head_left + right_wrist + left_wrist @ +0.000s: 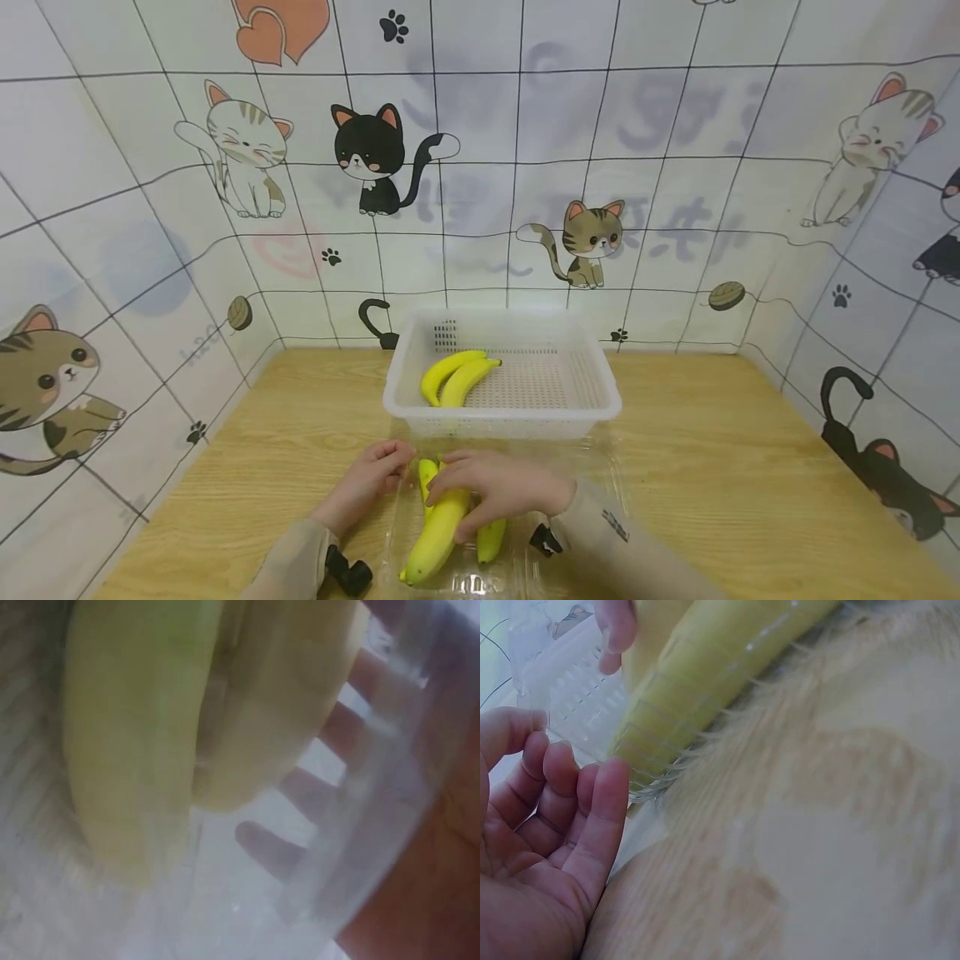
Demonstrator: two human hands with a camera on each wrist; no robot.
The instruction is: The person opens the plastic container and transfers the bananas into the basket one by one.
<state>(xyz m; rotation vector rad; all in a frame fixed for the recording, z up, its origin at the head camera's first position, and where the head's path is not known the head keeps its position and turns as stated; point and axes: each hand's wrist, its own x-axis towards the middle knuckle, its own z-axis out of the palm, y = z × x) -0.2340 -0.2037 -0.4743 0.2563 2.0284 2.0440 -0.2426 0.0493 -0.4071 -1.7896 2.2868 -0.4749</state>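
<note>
The right hand [506, 483] grips the large banana [437, 546] lying in the clear tray [467, 581], the left hand [375, 468] pinches the tray's rim! 2 bananas [467, 382] lie behind in the white basket [502, 414]. Arranging fruit looks the step; next calls for gentle settling.

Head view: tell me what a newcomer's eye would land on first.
Probably the yellow bananas in the clear plastic container at the front, under the right hand. Next, two more bananas at the left of the white plastic basket behind. Then the cartoon cats scattered across the tile-patterned backdrop.
</note>
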